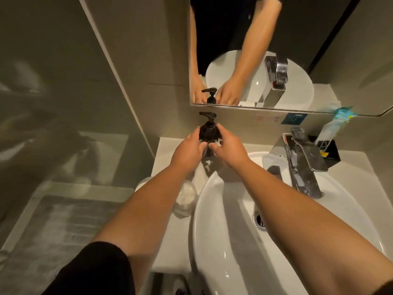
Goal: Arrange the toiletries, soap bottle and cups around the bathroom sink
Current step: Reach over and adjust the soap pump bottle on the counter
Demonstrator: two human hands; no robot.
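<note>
A dark pump soap bottle (208, 129) stands upright on the counter at the back left corner of the white sink (214, 220), close to the wall. My left hand (189, 149) curls round its left side and my right hand (228, 146) curls round its right side, so both hold the bottle's body. Two wrapped clear cups (184, 200) sit on the counter left of the basin, partly under my left forearm. A black holder with packaged toiletries (328, 151) stands at the back right behind the tap.
The chrome tap (304, 162) rises at the back of the basin, right of my right arm. A mirror (276, 50) hangs above and reflects the hands and bottle. The narrow counter (165, 158) ends at a wall on the left; a grey mat (53, 231) lies below.
</note>
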